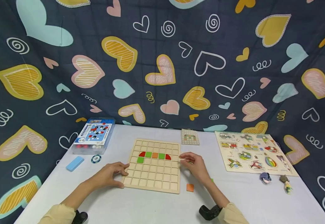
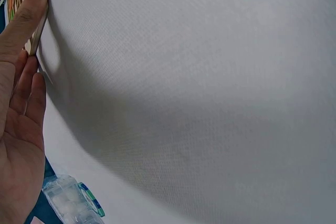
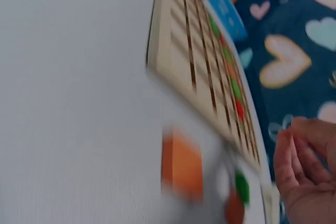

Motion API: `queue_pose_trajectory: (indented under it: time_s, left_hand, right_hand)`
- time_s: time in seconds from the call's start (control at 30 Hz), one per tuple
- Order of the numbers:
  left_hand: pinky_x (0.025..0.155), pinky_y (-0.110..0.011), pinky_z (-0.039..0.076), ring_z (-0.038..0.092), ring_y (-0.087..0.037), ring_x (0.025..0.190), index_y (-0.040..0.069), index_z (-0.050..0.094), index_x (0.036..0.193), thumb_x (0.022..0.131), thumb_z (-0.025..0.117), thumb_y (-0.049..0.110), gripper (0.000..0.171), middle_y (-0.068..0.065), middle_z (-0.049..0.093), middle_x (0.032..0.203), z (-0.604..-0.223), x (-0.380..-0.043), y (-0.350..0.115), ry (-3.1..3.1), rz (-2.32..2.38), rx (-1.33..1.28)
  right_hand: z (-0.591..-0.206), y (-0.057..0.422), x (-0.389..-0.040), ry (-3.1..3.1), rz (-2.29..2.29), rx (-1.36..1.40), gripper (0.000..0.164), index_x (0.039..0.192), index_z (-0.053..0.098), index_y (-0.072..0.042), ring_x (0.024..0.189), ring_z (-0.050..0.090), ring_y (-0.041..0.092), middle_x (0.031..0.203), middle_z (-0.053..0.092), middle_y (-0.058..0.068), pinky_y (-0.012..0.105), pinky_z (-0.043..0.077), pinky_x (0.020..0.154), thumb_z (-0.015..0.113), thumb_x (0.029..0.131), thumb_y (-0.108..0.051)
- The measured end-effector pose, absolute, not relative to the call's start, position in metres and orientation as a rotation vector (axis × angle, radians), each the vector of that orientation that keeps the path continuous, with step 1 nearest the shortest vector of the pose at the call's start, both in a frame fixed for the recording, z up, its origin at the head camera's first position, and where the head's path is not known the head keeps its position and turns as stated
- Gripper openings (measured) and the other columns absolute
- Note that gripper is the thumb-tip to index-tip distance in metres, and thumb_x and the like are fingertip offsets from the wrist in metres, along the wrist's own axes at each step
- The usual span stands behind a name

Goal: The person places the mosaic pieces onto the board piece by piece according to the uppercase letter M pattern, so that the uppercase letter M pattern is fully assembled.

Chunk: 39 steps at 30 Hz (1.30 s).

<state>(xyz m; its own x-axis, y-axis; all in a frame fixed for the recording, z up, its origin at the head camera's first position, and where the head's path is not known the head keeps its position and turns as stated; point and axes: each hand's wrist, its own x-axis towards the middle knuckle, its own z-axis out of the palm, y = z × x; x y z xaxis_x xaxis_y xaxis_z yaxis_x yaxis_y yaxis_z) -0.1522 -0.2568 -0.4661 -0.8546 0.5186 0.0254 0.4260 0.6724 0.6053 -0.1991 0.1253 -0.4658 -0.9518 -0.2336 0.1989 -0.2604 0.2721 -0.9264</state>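
A wooden grid board (image 1: 154,179) lies on the table with a row of red, green and orange pieces (image 1: 155,155) and one more green piece (image 1: 140,160) below the row's left part. My left hand (image 1: 109,175) touches the board's left side, its thumb by the near corner and fingers farther up the edge. Just off the right edge hovers my right hand (image 1: 194,165), fingers loosely bent, with nothing visible in them. A green block (image 1: 191,162) shows beneath that hand. Nearer lies an orange block (image 1: 190,187), blurred in the right wrist view.
A small pattern card (image 1: 190,137) lies behind the board. To the right are a picture puzzle board (image 1: 256,152) and two figurines (image 1: 265,177). On the left stand a clear-sided box (image 1: 93,137), a blue block (image 1: 75,163) and a round chip (image 1: 96,159). A patterned cloth hangs behind.
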Motion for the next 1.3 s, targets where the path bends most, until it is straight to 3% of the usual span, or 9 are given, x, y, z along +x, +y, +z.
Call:
queue_pose_trajectory:
  time_s: [0.17, 0.33, 0.43, 0.73, 1.1, 1.3]
  left_hand:
    - [0.096, -0.048, 0.045, 0.057, -0.033, 0.114, 0.016, 0.070, 0.095, 0.067, 0.084, 0.032, 0.035, -0.014, 0.059, 0.130, -0.464, -0.153, -0.258, 2.747, 0.932, 0.817]
    - [0.096, -0.048, 0.045, 0.057, -0.033, 0.114, 0.015, 0.071, 0.095, 0.066, 0.085, 0.029, 0.036, -0.014, 0.059, 0.129, -0.463, -0.154, -0.260, 2.751, 0.938, 0.828]
    - [0.097, -0.048, 0.044, 0.056, -0.034, 0.115, 0.015, 0.071, 0.096, 0.066, 0.085, 0.030, 0.036, -0.014, 0.059, 0.130, -0.463, -0.153, -0.259, 2.748, 0.940, 0.822]
    - [0.097, -0.048, 0.044, 0.056, -0.033, 0.116, 0.015, 0.071, 0.097, 0.067, 0.085, 0.031, 0.037, -0.014, 0.058, 0.131, -0.463, -0.151, -0.256, 2.754, 0.933, 0.806]
    - [0.097, -0.047, 0.044, 0.056, -0.032, 0.116, 0.015, 0.071, 0.098, 0.066, 0.085, 0.031, 0.038, -0.013, 0.058, 0.131, -0.465, -0.151, -0.256, 2.748, 0.940, 0.784]
    - [0.095, -0.051, 0.044, 0.056, -0.034, 0.114, 0.016, 0.071, 0.097, 0.067, 0.084, 0.033, 0.037, -0.014, 0.058, 0.131, -0.467, -0.150, -0.256, 2.745, 0.965, 0.807]
  right_hand:
    - [-0.472, 0.176, -0.203, -2.607, 1.692, 0.595, 0.018, 0.106, 0.067, 0.002, 0.090, 0.066, 0.022, 0.103, 0.069, 0.017, 0.023, 0.054, 0.076, 0.064, 0.088, 0.002]
    - [-0.480, 0.204, -0.212, -2.763, 1.669, 0.980, 0.028, 0.117, 0.062, 0.004, 0.091, 0.059, 0.025, 0.113, 0.065, 0.020, 0.023, 0.052, 0.075, 0.062, 0.089, 0.003]
    - [-0.483, 0.210, -0.217, -2.788, 1.682, 1.121, 0.030, 0.118, 0.062, 0.004, 0.087, 0.055, 0.025, 0.110, 0.065, 0.019, 0.021, 0.049, 0.069, 0.064, 0.088, 0.002]
    - [-0.487, 0.213, -0.221, -2.805, 1.697, 1.016, 0.027, 0.107, 0.066, 0.001, 0.067, 0.047, 0.013, 0.088, 0.062, 0.016, 0.017, 0.040, 0.053, 0.074, 0.081, -0.002]
    - [-0.465, 0.206, -0.208, -2.832, 1.635, 0.952, 0.025, 0.104, 0.064, 0.009, 0.065, 0.046, 0.018, 0.087, 0.060, 0.025, 0.017, 0.039, 0.055, 0.072, 0.080, 0.004]
    - [-0.481, 0.215, -0.213, -2.846, 1.639, 0.889, 0.025, 0.105, 0.065, 0.004, 0.068, 0.049, 0.015, 0.088, 0.062, 0.016, 0.017, 0.041, 0.056, 0.072, 0.082, -0.001]
